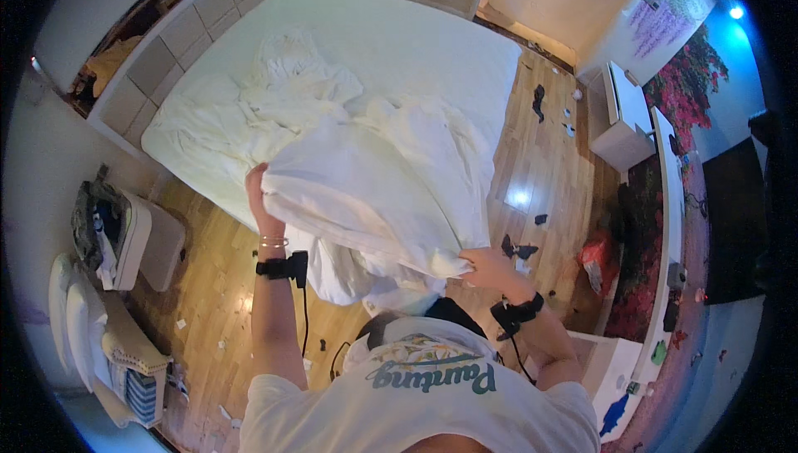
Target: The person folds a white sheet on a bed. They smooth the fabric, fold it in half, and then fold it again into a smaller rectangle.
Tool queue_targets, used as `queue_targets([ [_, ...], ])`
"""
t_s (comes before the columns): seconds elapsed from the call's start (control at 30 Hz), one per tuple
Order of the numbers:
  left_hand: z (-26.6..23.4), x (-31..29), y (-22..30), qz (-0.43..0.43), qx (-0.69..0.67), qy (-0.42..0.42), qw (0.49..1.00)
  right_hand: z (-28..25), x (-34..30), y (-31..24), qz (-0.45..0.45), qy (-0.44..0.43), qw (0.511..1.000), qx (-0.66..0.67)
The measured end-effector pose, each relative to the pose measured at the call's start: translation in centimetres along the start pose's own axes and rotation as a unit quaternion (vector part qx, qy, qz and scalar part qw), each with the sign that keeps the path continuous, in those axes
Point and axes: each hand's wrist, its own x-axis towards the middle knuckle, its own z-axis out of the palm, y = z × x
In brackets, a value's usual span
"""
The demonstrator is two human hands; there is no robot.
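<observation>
I stand at the side of a large bed (pixel 416 37) with a bare white mattress. My left hand (pixel 258 191) grips one corner of a white duvet (pixel 374 187), lifted above the bed's near edge. My right hand (pixel 486 266) grips the other near corner, lower and closer to my body. The duvet hangs folded between both hands and trails onto the mattress. A crumpled white sheet (pixel 283 96) lies behind it on the bed. Black bands with cables sit on both wrists.
Wooden floor (pixel 208 287) with scattered scraps and dark bits surrounds the bed. An open suitcase on a stool (pixel 125 237) and stacked pillows (pixel 83 320) stand at the left. A white cabinet (pixel 623 120) and long counter line the right wall. An orange bag (pixel 598 258) lies on the floor.
</observation>
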Motion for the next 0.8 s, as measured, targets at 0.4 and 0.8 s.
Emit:
queue_targets([
  [0.4, -6.5, -20.7, -2.7, -0.264, 0.294, -0.078, 0.915, 1.5, -3.9, -0.1, -0.028, 0.085, 0.979, 0.181],
  [0.8, 13.7, -28.3, 23.6, -0.612, -0.287, -0.173, 0.716, 4.8, -10.4, 4.9, -0.284, 0.115, 0.935, 0.179],
])
